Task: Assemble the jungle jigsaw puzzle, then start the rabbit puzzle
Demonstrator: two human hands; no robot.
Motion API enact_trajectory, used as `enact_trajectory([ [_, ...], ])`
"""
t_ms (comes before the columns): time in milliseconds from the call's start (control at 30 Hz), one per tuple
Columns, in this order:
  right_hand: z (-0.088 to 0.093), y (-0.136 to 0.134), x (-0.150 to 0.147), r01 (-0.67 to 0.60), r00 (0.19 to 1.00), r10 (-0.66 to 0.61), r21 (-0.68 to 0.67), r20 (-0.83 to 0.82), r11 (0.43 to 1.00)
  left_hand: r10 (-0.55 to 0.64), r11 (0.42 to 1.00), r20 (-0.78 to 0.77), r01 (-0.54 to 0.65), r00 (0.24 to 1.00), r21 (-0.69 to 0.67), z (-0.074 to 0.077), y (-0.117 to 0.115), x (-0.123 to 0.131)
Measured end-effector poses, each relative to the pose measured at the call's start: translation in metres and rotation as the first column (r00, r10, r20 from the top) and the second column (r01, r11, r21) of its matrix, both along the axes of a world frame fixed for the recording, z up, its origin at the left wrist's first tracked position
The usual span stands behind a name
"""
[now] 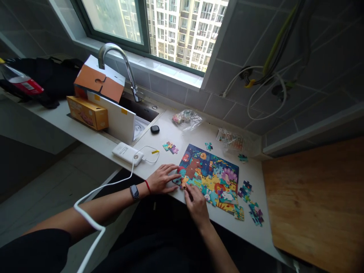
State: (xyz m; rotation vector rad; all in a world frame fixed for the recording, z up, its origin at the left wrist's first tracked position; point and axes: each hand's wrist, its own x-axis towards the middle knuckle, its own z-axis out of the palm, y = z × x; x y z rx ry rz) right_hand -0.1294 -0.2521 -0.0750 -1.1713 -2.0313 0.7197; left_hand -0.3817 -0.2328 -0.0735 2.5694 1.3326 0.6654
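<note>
Bags of crinkled clear plastic (pixel 189 120) lie beyond your colourful rectangular jigsaw (pixel 209 175); knobbed cardboard pieces (pixel 256 214) flank it. Your left hand (pixel 162 179) spreads by its near-left corner, your right hand (pixel 197 204) curled, its grip unclear.

At the tabletop's (pixel 182 137) front edge, the left hand (pixel 162 178) covers a bit of the puzzle's (pixel 209 172) left side, and the right hand's (pixel 196 204) bent fingers hide whatever lies between them (nothing there can be made out). Lettering on the power bank (pixel 125 152), near that edge, is too small to read. Along the back edge, glare muddles the plastic bag's (pixel 186 119) contents. A white panel (pixel 113 117) partly hides the sink (pixel 145 112). The wooden board (pixel 315 201), past the right edge, runs out of view.
</note>
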Motion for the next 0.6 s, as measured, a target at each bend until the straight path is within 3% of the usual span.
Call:
enact_trajectory([
  [133,-0.0038,-0.0029,-0.0050,0.007,1.000,-0.008,0.017,0.006,1.000,-0.052,0.999,-0.052,0.052,0.997,0.008,0.0003,0.0005,-0.0008],
  [433,-0.0093,-0.0074,-0.0075,0.068,0.990,-0.058,0.078,-0.125,0.995,-0.035,0.999,-0.103,0.032,0.994,-0.031,0.0001,0.0017,0.0014],
  [600,-0.0045,-0.0077,-0.0021,0.124,0.963,-0.115,0.019,-0.245,0.992,-0.034,0.999,-0.117,0.031,0.993,-0.031,0.0021,0.0024,0.0021],
])
